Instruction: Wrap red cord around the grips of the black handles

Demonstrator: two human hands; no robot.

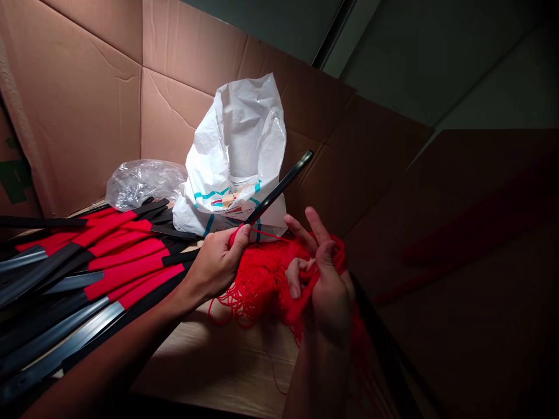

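Far left lies a pile of red-banded black strips (87, 262). Your left hand (213, 265) clenches one black strip (279, 187), and your right hand (325, 285) pinches the red netting (266, 285) between them, fingers curled in. Behind stands a white plastic sack (236, 157) — against the cardboard wall (183, 110).

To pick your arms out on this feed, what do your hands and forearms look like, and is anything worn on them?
Your left hand and right hand are bare, with no gloves, and no ring or watch shows. Your left forearm and right forearm show no sleeve.
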